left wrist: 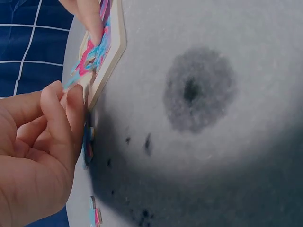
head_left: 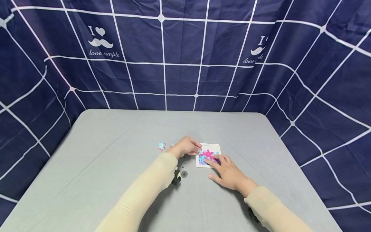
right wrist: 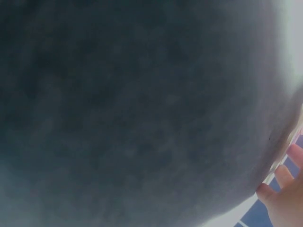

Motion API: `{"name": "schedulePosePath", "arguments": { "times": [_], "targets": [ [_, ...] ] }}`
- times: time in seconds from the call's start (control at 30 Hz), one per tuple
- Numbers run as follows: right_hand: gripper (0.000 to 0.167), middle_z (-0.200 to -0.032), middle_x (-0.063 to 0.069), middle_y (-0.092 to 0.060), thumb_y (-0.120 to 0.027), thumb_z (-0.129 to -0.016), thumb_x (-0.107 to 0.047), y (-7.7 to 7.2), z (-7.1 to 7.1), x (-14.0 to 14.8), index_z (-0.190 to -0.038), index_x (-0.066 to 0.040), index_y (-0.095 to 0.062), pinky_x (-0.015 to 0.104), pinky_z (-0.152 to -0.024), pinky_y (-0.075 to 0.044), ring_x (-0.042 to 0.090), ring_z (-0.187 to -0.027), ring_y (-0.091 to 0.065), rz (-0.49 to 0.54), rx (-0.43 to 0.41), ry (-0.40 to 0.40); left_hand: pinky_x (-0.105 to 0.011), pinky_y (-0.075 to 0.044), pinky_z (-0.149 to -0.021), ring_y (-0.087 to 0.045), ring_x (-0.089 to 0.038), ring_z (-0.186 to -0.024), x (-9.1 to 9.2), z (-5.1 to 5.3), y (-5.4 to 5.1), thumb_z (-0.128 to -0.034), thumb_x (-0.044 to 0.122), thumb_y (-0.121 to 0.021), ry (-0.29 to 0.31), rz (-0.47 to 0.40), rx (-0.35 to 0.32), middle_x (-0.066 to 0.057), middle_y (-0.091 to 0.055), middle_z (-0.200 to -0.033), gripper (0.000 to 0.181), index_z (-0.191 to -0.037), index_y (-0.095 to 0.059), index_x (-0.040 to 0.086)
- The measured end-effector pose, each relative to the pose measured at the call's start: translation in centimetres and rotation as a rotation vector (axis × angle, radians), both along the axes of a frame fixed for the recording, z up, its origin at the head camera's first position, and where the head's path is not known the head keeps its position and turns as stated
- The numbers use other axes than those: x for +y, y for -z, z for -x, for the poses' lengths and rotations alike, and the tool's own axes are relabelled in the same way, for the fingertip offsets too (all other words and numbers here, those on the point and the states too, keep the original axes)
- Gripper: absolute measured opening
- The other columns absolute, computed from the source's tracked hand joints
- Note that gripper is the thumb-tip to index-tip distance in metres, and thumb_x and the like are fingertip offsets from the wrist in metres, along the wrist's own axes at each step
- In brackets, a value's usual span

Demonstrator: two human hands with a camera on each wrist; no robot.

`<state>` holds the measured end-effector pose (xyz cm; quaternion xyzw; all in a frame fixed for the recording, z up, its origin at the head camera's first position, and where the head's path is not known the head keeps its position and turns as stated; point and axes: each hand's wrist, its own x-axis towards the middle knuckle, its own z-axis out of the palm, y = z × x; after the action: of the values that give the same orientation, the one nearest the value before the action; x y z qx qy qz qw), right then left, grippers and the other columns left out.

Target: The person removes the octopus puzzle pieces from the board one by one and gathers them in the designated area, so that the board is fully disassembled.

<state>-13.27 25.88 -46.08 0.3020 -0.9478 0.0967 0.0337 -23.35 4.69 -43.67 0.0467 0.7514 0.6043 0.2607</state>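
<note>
A partly filled jigsaw puzzle [head_left: 208, 154] in pink, light blue and purple lies in a pale, shallow tray [head_left: 210, 146]. The upper part of the tray shows its bare base. At the tray's left edge my left hand [head_left: 186, 146] has its thumb and fingers bent together, pinching what looks like a light blue puzzle piece, mostly hidden by the fingertips. My right hand [head_left: 230, 172] comes from the lower right. Its outstretched fingertips touch the lower part of the puzzle, while its thumb lies near the table in front of the tray.
Left of the tray lie a loose puzzle piece [head_left: 161, 146] and another piece [head_left: 173, 145], partly covered by my left hand. A dark round stain [head_left: 184, 174] and several small specks mark the grey tablecloth [head_left: 116, 154]. A navy checked curtain [head_left: 179, 77] hangs behind the table.
</note>
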Motion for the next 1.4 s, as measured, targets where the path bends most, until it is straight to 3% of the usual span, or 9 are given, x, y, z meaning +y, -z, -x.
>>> {"name": "schedulePosePath", "arguments": {
  "times": [0.5, 0.73, 1.13, 1.4],
  "targets": [
    [0.060, -0.131, 0.020, -0.042, -0.064, -0.089, -0.043, 0.3, 0.2, 0.1, -0.141, -0.021, -0.047, 0.057, -0.097, -0.039, 0.040, -0.119, -0.038, -0.014, 0.002, 0.005, -0.014, -0.050, -0.048, -0.057, -0.006, -0.053, 0.6, -1.0, 0.0, -0.0827, -0.006, -0.069, -0.005, 0.079, 0.015, -0.006, -0.066, -0.069, 0.015, -0.098, -0.072, -0.005],
    [0.060, -0.132, 0.020, -0.042, -0.064, -0.089, -0.043, 0.3, 0.2, 0.2, -0.142, -0.020, -0.047, 0.057, -0.096, -0.039, 0.040, -0.119, -0.038, -0.016, 0.003, 0.004, -0.016, -0.051, -0.049, -0.059, -0.008, -0.053, 0.3, -0.8, -0.1, -0.0829, -0.005, -0.069, 0.000, 0.079, 0.007, -0.012, -0.069, -0.073, 0.013, -0.096, -0.072, -0.003],
    [0.060, -0.133, 0.020, -0.041, -0.063, -0.090, -0.044, 0.1, 0.1, 0.1, -0.142, -0.021, -0.046, 0.057, -0.098, -0.038, 0.039, -0.120, -0.037, -0.027, -0.021, 0.018, -0.014, -0.049, -0.048, -0.063, -0.009, -0.058, -1.3, -0.1, 0.2, -0.0832, -0.001, -0.071, 0.087, 0.031, -0.043, -0.012, -0.071, -0.078, 0.014, -0.097, -0.073, 0.001],
    [0.060, -0.133, 0.019, -0.041, -0.063, -0.089, -0.044, 0.1, 0.1, 0.1, -0.142, -0.021, -0.047, 0.057, -0.098, -0.038, 0.039, -0.121, -0.037, -0.029, -0.015, 0.017, -0.014, -0.049, -0.048, -0.062, -0.009, -0.060, -2.2, -0.7, 0.0, -0.0841, 0.000, -0.070, 0.139, 0.027, -0.043, -0.010, -0.070, -0.077, 0.012, -0.095, -0.073, 0.002]
  ]
}}
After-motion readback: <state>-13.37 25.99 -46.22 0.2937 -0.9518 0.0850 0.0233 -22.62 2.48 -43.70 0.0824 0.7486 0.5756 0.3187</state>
